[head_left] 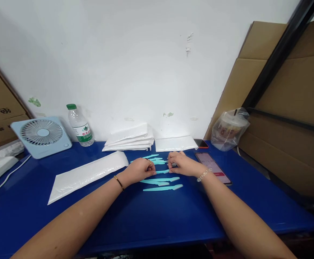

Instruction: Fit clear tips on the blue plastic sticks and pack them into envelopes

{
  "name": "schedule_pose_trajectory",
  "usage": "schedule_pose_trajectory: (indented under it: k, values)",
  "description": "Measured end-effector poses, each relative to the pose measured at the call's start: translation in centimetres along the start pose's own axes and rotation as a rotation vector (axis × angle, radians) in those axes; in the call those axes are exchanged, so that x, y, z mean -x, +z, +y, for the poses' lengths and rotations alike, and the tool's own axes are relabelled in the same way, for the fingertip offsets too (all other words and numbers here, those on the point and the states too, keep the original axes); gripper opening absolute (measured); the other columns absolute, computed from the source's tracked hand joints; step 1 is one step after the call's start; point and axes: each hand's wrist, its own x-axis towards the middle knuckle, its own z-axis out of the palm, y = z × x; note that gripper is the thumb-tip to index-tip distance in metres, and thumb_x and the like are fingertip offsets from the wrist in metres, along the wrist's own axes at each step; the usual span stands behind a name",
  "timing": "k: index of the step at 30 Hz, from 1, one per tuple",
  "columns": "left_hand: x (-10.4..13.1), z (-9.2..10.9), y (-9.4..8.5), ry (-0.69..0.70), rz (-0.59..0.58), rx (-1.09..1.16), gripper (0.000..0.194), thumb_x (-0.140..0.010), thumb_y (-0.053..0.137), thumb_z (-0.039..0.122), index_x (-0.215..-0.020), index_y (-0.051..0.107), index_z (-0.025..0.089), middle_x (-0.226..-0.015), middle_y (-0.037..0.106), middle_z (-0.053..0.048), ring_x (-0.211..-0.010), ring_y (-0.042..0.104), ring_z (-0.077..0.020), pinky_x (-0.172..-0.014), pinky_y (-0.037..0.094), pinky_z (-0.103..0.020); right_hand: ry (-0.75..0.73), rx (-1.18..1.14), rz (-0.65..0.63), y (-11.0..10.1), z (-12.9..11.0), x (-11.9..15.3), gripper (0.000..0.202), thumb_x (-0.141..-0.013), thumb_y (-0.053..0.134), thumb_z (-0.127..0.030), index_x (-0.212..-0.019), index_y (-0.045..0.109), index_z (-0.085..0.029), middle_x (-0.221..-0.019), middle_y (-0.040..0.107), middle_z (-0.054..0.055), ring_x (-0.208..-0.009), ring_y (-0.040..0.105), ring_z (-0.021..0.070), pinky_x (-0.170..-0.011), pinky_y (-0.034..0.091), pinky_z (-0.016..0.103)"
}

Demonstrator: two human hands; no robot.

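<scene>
Several slim turquoise razor-like sticks lie on the blue table between my hands. My left hand has its fingers pinched at the left end of one turquoise stick. At that stick's right end are the closed fingers of my right hand. Nearer to me lie other loose sticks, the closest being a turquoise stick with its head to the right. More turquoise sticks lie bunched beyond my hands, partly hidden by my fingers.
A white padded envelope lies at left; stacked envelopes and another envelope are by the wall. A fan and bottle stand back left. A phone, second phone and bagged cup are at right.
</scene>
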Motion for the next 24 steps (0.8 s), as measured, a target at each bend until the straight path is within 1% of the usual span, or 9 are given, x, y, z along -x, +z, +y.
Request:
schedule_pose_trajectory:
  k: [4, 7, 9, 11, 13, 15, 17, 20, 24]
  values:
    - [-0.2, -0.8, -0.4, 0.004, 0.056, -0.082, 0.02, -0.083, 0.053, 0.033, -0.075, 0.066, 0.021, -0.074, 0.067, 0.0, -0.067, 0.057, -0.0138, -0.058, 0.034, -0.023, 0.036, 0.036, 0.057, -0.2, 0.8, 0.1, 0.006, -0.079, 0.064, -0.023, -0.075, 0.063, -0.019, -0.093, 0.057, 0.003, -0.093, 0.051, 0.0196, -0.086, 0.028, 0.036]
    - [-0.2, -1.6, -0.6, -0.049, 0.084, -0.106, 0.02, -0.083, 0.052, 0.032, -0.076, 0.067, 0.021, -0.079, 0.068, -0.001, -0.069, 0.058, -0.0143, -0.06, 0.036, -0.024, 0.132, 0.055, 0.117, -0.7, 1.5, 0.4, 0.004, -0.078, 0.064, -0.02, -0.074, 0.062, -0.018, -0.092, 0.057, 0.003, -0.092, 0.051, 0.02, -0.086, 0.028, 0.037]
    - [-0.2, -2.0, -0.6, -0.084, 0.105, -0.113, 0.019, -0.082, 0.054, 0.035, -0.083, 0.067, 0.022, -0.083, 0.067, -0.001, -0.072, 0.059, -0.0152, -0.062, 0.038, -0.024, 0.167, 0.031, 0.136, -1.1, 1.5, 0.6, 0.006, -0.077, 0.065, -0.024, -0.076, 0.063, -0.018, -0.091, 0.057, 0.003, -0.092, 0.052, 0.02, -0.086, 0.03, 0.036]
    - [-0.1, -1.9, -0.6, -0.091, 0.142, -0.117, 0.022, -0.081, 0.055, 0.037, -0.093, 0.066, 0.022, -0.088, 0.067, -0.001, -0.076, 0.059, -0.0164, -0.064, 0.039, -0.025, 0.15, -0.02, 0.097, -1.5, 1.0, 0.9, 0.011, -0.076, 0.067, -0.03, -0.078, 0.064, -0.019, -0.092, 0.058, 0.003, -0.091, 0.053, 0.0197, -0.086, 0.03, 0.036]
    - [0.0, -1.5, -0.5, -0.078, 0.159, -0.099, 0.025, -0.081, 0.055, 0.04, -0.095, 0.065, 0.022, -0.089, 0.066, -0.002, -0.078, 0.059, -0.0167, -0.064, 0.039, -0.025, 0.105, -0.068, -0.011, -1.6, 0.4, 1.0, 0.017, -0.072, 0.071, -0.036, -0.078, 0.065, -0.02, -0.092, 0.059, 0.002, -0.09, 0.054, 0.0197, -0.086, 0.03, 0.036]
    - [0.2, -0.9, -0.6, -0.044, 0.13, -0.065, 0.025, -0.083, 0.052, 0.042, -0.088, 0.066, 0.022, -0.086, 0.065, -0.002, -0.076, 0.059, -0.0159, -0.063, 0.039, -0.024, 0.076, -0.078, -0.121, -1.4, -0.1, 1.0, 0.02, -0.067, 0.075, -0.036, -0.075, 0.066, -0.02, -0.09, 0.06, 0.001, -0.089, 0.054, 0.0207, -0.085, 0.03, 0.036]
    - [0.5, -0.2, -0.6, 0.001, 0.07, -0.031, 0.029, -0.085, 0.05, 0.044, -0.083, 0.067, 0.021, -0.082, 0.066, -0.001, -0.074, 0.058, -0.0149, -0.061, 0.038, -0.024, 0.062, -0.061, -0.167, -1.0, -0.2, 0.9, 0.019, -0.065, 0.077, -0.034, -0.072, 0.066, -0.02, -0.087, 0.06, 0.001, -0.089, 0.054, 0.0218, -0.084, 0.03, 0.036]
    - [0.7, 0.5, -0.6, 0.045, -0.005, -0.009, 0.029, -0.084, 0.052, 0.047, -0.085, 0.067, 0.022, -0.081, 0.067, -0.001, -0.074, 0.058, -0.0152, -0.059, 0.036, -0.023, 0.027, -0.051, -0.152, -0.2, -0.2, 0.5, 0.013, -0.069, 0.073, -0.028, -0.07, 0.064, -0.019, -0.084, 0.06, 0.001, -0.091, 0.054, 0.0215, -0.084, 0.029, 0.036]
    - [0.4, 0.1, -0.3, 0.016, -0.008, -0.063, 0.023, -0.082, 0.056, 0.042, -0.082, 0.067, 0.022, -0.084, 0.068, -0.002, -0.075, 0.059, -0.0166, -0.059, 0.036, -0.023, 0.001, -0.033, -0.099, -0.2, 0.1, 0.4, 0.01, -0.074, 0.068, -0.025, -0.069, 0.063, -0.018, -0.086, 0.06, 0.002, -0.09, 0.054, 0.0199, -0.083, 0.029, 0.034]
